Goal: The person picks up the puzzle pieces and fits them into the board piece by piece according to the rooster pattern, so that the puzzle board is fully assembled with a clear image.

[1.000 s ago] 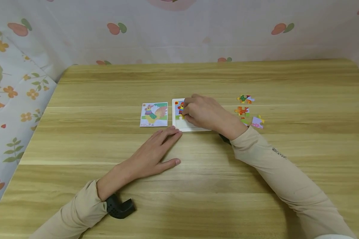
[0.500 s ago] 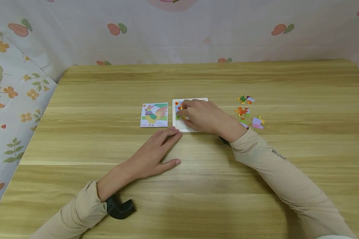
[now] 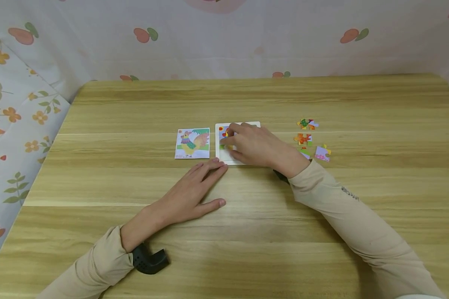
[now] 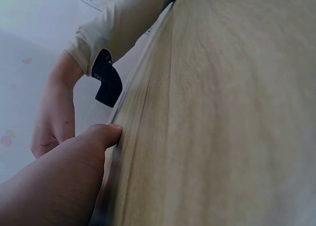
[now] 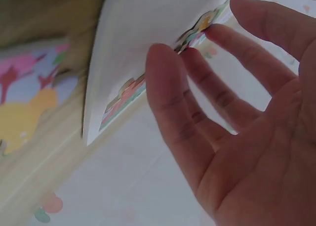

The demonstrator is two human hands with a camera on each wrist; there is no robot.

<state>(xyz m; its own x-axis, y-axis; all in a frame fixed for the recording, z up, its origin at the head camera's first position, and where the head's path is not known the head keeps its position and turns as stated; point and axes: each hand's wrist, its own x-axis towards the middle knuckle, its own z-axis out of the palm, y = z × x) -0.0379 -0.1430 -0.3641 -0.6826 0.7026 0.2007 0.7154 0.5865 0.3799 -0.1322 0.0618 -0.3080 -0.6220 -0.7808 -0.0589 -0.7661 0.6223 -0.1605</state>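
My right hand [image 3: 252,143] lies over a white puzzle tray [image 3: 220,162], its fingers spread and gently bent. In the right wrist view, the fingertips [image 5: 165,58] touch or hover right at the fitted pieces [image 5: 123,98], with the thumb [image 5: 261,18] held apart. The tray's upper left shows part of a colourful bird picture [image 3: 224,132]; a bare white strip runs along its bottom, and the hand hides much of the rest. My left hand [image 3: 188,189] lies flat on the table, fingertips at the tray's lower left corner and thumb out to the side.
Left of the tray lies a square picture card [image 3: 192,143] of a hen. Several loose jigsaw pieces, including an orange one [image 3: 303,139] and a lilac one [image 3: 322,153], lie to the right. A patterned curtain [image 3: 224,45] hangs behind the wooden table [image 3: 142,108].
The right hand's bunched fingers have spread over the tray, the index finger now reaching toward its left side. The left hand keeps its place.
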